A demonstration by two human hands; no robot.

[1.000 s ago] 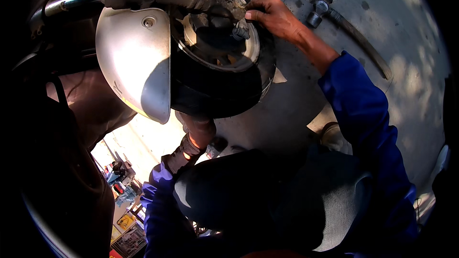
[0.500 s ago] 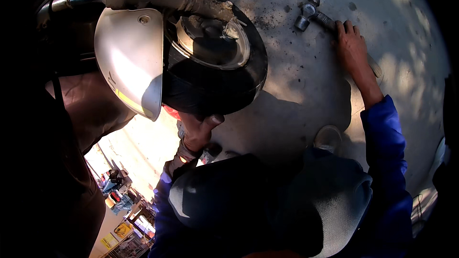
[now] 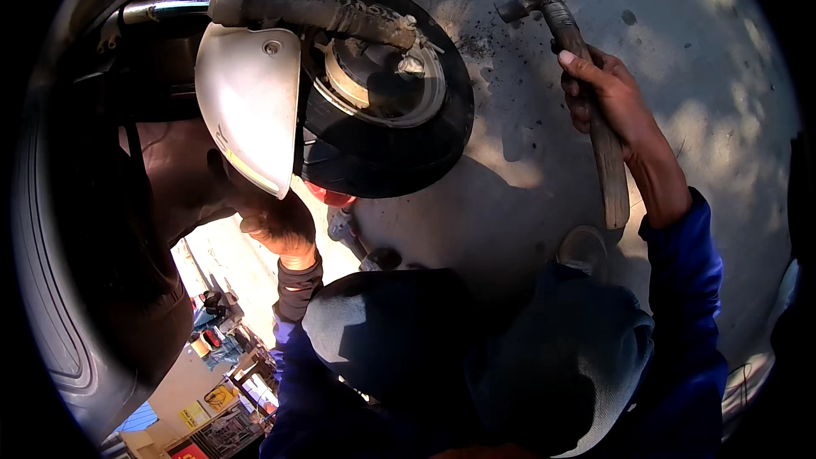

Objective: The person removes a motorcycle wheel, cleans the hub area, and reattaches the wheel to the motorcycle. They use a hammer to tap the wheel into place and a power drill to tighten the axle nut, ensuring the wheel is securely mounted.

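Observation:
My right hand (image 3: 608,98) is wrapped round the wooden handle of a ball-peen hammer (image 3: 608,170). Its metal head points away from me, and a shadow apart from it suggests it is off the ground. To the left is a motorcycle's front wheel with a black tyre (image 3: 382,170), beside a silver-white fender (image 3: 251,102). My left hand (image 3: 285,228) is just below the fender's lower tip, against the vehicle's brown body panel (image 3: 183,170). Shadow and the bent wrist hide most of its fingers, so its grip does not show.
A fork leg with a dirty sleeve (image 3: 314,15) crosses above the wheel hub. Something red (image 3: 328,195) shows under the tyre. My knees (image 3: 374,323) are bent close below the wheel. Grey concrete (image 3: 705,76) spreads to the right; assorted goods (image 3: 221,344) lie at lower left.
My right hand has picked the hammer up off the ground and turned it. My left hand has moved left from under the tyre to beneath the fender. The view has shifted slightly.

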